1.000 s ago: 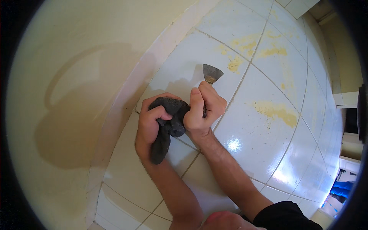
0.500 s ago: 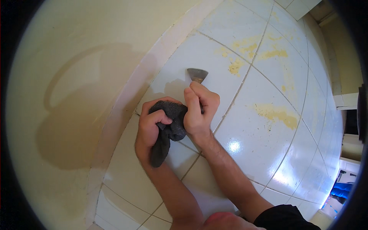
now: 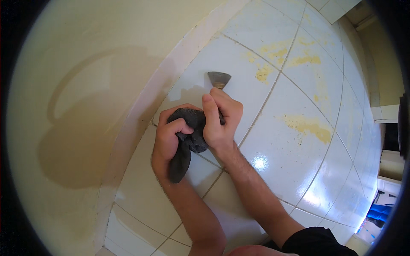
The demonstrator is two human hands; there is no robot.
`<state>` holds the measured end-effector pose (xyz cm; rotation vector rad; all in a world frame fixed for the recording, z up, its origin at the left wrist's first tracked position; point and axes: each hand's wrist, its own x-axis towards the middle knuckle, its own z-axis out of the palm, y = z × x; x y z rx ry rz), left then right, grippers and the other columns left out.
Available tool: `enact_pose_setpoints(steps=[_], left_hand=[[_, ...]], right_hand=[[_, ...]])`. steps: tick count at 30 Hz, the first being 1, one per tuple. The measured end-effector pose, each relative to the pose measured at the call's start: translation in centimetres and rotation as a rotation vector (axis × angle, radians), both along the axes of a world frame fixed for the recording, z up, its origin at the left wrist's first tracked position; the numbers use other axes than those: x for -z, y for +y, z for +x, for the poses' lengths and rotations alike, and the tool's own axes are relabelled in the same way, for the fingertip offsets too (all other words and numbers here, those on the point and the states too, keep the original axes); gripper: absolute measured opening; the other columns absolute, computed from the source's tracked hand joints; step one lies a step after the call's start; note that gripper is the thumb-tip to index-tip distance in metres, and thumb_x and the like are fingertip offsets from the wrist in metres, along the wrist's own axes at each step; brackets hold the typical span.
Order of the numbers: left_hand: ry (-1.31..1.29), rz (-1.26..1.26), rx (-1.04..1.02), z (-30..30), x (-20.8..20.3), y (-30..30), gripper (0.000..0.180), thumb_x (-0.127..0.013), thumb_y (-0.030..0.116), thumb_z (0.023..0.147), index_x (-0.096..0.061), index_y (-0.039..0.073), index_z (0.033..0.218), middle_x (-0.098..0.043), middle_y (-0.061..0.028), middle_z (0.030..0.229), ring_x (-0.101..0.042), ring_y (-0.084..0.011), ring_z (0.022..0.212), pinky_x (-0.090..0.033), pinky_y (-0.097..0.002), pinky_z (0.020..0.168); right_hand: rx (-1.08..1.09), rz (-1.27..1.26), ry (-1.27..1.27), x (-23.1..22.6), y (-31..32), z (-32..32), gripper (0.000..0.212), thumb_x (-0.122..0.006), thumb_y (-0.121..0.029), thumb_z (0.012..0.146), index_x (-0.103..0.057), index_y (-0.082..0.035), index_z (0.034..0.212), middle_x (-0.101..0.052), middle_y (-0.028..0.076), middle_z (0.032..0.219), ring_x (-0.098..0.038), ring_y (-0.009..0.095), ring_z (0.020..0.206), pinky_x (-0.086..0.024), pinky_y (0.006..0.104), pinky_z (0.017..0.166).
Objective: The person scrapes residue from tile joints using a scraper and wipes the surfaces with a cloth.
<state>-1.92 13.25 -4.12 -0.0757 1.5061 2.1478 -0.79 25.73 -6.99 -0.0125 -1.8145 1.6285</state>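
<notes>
A scraper (image 3: pixel 219 80) with a flared grey metal blade is gripped in my right hand (image 3: pixel 223 121), its handle mostly hidden by the closed fingers. The blade points away from me, above the white tiles. My left hand (image 3: pixel 165 141) is closed around a bunched dark grey cloth (image 3: pixel 194 128), with one end of it hanging down by the wrist. Both hands are side by side, and the cloth lies against the right hand's inner side. Whether the blade touches anything cannot be made out.
White tiles (image 3: pixel 282 170) with grey grout lines carry yellow patches (image 3: pixel 314 130) to the right and further off. A cream wall (image 3: pixel 85 51) with a pale ledge (image 3: pixel 171 59) along its foot runs down the left. Something blue (image 3: pixel 380 212) shows at the far right edge.
The scraper and my right hand have shifted slightly away from me and a little left. The left hand keeps its hold on the cloth, nearly in place.
</notes>
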Motion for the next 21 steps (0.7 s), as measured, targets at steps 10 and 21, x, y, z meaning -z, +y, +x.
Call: enact_pose_setpoints(steps=[10, 21], left_hand=[[-0.036, -0.003, -0.075, 0.18, -0.19, 0.19, 0.035, -0.051, 0.007, 0.060, -0.065, -0.008, 0.089, -0.063, -0.0095, 0.078, -0.059, -0.0183, 0.072, -0.048, -0.0273, 0.068], [-0.037, -0.007, -0.046, -0.02, 0.33, 0.18, 0.038, -0.051, 0.005, 0.062, -0.065, -0.008, 0.094, -0.064, -0.0106, 0.080, -0.059, -0.0185, 0.071, -0.049, -0.0270, 0.068]], right_hand=[[-0.050, -0.101, -0.016, 0.01, -0.21, 0.00, 0.027, -0.057, -0.001, 0.086, -0.043, 0.005, 0.064, -0.037, 0.009, 0.055, -0.033, 0.019, 0.050, -0.025, 0.0354, 0.048], [-0.048, -0.103, -0.096, 0.30, 0.18, -0.36, 0.030, -0.058, -0.002, 0.090, -0.043, 0.005, 0.065, -0.039, 0.007, 0.058, -0.035, 0.016, 0.054, -0.028, 0.0332, 0.051]])
